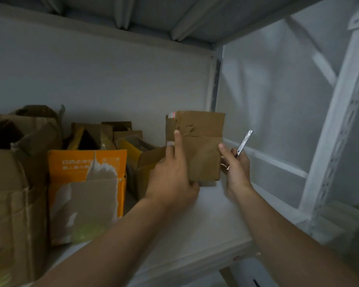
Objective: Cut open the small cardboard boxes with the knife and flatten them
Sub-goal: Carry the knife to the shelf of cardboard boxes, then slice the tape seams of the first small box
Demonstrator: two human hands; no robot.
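Cardboard box, contents hidden, gripped by left hand; right hand holds knife.

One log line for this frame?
left hand: holds small brown cardboard box upright | right hand: grips silver metal knife, blade up, beside box

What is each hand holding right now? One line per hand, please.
Left hand: holds the small cardboard box upright.
Right hand: grips the knife, thumb at the box's edge.
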